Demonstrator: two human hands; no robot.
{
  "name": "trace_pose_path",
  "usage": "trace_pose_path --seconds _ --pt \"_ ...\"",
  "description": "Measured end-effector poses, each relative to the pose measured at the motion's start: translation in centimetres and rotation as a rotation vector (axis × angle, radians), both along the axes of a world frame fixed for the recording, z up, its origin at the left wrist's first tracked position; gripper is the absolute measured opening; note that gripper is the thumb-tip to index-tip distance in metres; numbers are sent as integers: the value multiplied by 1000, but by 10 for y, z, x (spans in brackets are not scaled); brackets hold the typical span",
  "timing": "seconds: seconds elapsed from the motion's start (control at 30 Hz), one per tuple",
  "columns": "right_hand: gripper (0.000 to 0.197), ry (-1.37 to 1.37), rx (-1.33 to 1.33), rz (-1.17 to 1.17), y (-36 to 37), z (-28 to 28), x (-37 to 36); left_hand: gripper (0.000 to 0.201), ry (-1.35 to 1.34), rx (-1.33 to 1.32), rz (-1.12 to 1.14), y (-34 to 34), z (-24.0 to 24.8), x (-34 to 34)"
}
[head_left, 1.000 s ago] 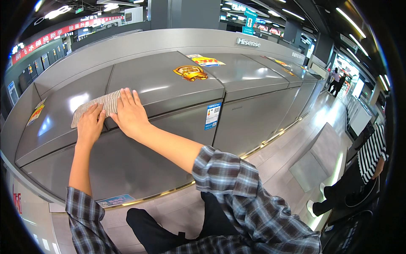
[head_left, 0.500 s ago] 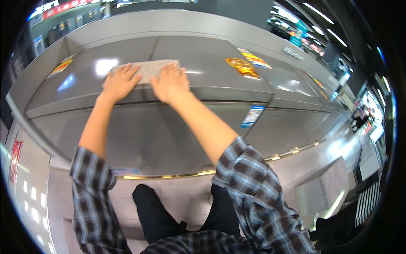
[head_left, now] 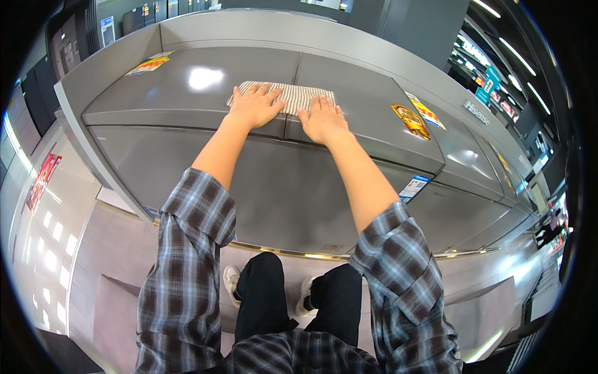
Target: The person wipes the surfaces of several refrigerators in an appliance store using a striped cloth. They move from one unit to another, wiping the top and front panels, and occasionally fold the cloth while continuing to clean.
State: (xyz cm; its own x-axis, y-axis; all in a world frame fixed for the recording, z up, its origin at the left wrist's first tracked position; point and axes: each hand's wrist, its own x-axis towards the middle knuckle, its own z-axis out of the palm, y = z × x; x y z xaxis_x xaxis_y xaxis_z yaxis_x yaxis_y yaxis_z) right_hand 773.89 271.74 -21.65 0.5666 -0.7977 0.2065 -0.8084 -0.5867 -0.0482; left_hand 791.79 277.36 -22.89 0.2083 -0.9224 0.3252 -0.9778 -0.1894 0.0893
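Note:
A beige-and-brown striped cloth (head_left: 296,93) lies flat across the seam between two grey door panels (head_left: 249,65) of a large appliance that looks like a refrigerator. My left hand (head_left: 255,107) rests on the cloth's left part, palm down with fingers spread. On its right part lies my right hand (head_left: 325,119), fingers stretched forward and palm toward the surface. Neither hand grips the cloth; both press on it from above. The lower grey panel (head_left: 293,193) drops away below my wrists.
A yellow-brown sticker (head_left: 411,121) and a yellow-red label (head_left: 426,111) are on the right of the panel. Another label (head_left: 148,64) sits far left. A raised grey frame (head_left: 261,28) borders the back. A blue-white label (head_left: 414,187) marks the lower door.
The view has turned left, so the appliance and my hands appear farther right. Both hands stay on the cloth, still near the seam. My shoes have come into view.

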Motion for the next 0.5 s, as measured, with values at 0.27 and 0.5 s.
trace_pose_path --seconds 0.27,0.5 --pt "78 199 -90 122 -33 35 5 62 75 78 -21 -4 8 -1" --pt "51 -171 32 451 -27 11 -16 73 84 -107 -130 -1 11 -19"
